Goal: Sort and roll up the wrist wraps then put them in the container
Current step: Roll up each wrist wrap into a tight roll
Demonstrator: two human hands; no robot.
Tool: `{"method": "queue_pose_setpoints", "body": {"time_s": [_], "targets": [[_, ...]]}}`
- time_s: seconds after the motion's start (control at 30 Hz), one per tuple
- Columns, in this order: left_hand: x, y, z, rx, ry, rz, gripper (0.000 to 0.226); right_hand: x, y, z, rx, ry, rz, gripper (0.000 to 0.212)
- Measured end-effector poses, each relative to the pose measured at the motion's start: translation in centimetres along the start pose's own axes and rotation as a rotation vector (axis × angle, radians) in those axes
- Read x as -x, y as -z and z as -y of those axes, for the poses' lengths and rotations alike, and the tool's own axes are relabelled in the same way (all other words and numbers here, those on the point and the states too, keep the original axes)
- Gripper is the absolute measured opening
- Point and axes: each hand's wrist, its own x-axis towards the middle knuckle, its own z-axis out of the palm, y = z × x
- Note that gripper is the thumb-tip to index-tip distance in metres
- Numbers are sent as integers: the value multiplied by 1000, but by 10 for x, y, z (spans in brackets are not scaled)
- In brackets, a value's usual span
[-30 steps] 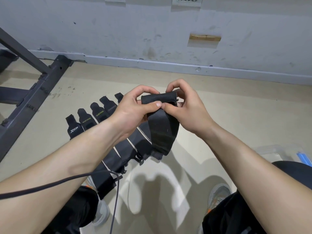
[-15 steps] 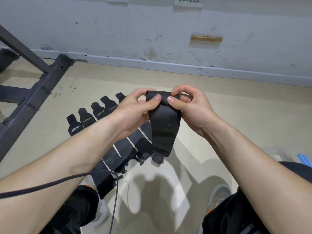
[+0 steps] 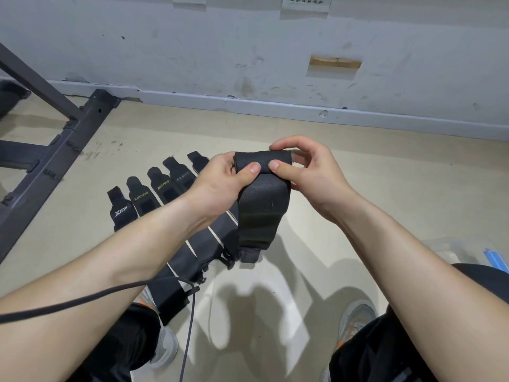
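Beige floor (image 3: 358,202) under a scuffed grey wall (image 3: 248,51) carries a row of flat black wrist wraps (image 3: 206,249); above them we hold one black wrist wrap (image 3: 263,210) in the air, left hand (image 3: 220,186) and right hand (image 3: 311,172) both with fingers (image 3: 286,143) curled round its rolled top, thumbs pinching the front, tail hanging free. We judge the rolling barely begun: next we must wind it tight and even down to the tail, then carry it to the clear plastic container (image 3: 443,244) by our right knee. White "XTEP" marks the leftmost floor wrap (image 3: 119,208), yellow-green "XUEYING" the next two; the fourth label blurs.
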Motion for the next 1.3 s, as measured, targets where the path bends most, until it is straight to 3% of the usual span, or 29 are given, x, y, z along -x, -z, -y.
{"method": "queue_pose_setpoints", "body": {"time_s": [0.13,0.33,0.5,0.63,0.8,0.93,1.07,1.3], "targets": [[0,4,3,60,47,-10,21,1,4,1,31,-75,112,28],[4,2,-4,395,228,63,32,-2,3,0,151,48,30,29],[6,-2,-8,478,294,91,35,1,2,0,270,48,55,33],[4,-1,-7,475,310,-49,23,3,3,5,230,17,113,31],[3,2,-10,479,304,-61,22,2,1,1,36,-87,156,20],[1,8,-11,434,257,-66,28,1,-1,-3,-22,-180,172,23],[1,12,-8,454,195,-63,33,0,-2,-3,-56,-93,152,26],[-4,12,0,187,146,18,32,2,-3,-1,38,-12,17,35]]}}
